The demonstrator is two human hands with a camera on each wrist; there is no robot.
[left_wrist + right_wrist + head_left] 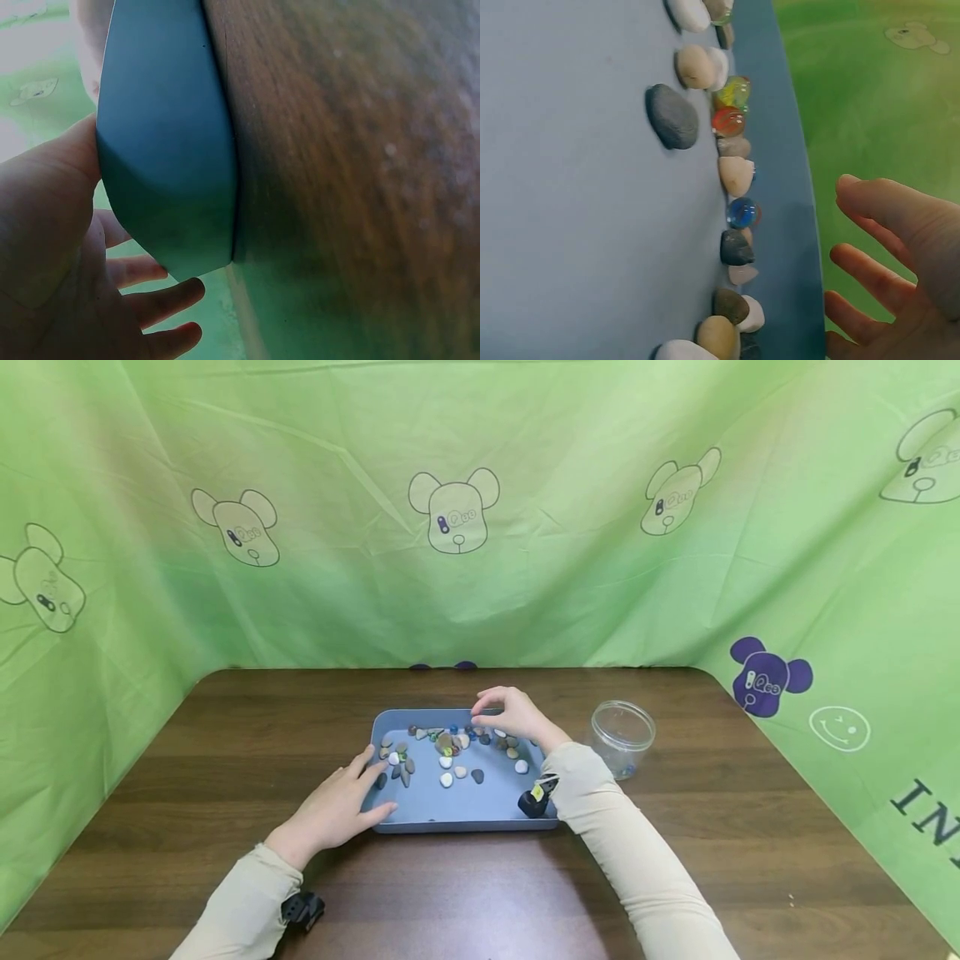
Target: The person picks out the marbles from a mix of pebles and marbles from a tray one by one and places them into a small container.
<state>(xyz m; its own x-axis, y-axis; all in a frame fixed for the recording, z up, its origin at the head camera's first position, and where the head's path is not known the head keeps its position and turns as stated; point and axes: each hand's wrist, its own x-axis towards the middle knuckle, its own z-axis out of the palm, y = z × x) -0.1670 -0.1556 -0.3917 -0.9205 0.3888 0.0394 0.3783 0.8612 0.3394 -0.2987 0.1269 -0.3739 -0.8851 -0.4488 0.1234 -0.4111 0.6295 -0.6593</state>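
Note:
A blue tray (457, 817) sits on the brown table and holds several pebbles (446, 778) and glass marbles (743, 213). My left hand (341, 802) rests with straight fingers against the tray's left front corner (169, 150), the thumb on the front wall. My right hand (510, 712) hovers over the tray's far edge, fingers loosely bent and spread, holding nothing. In the right wrist view the fingers (885, 217) hang apart beyond the rim, next to a row of pebbles and a blue, a red and a yellow marble.
A clear plastic jar (621, 737) stands open on the table right of the tray. Green cloth walls enclose the brown table (675, 860) on three sides. A black wrist camera (536, 797) sits at the tray's right front corner.

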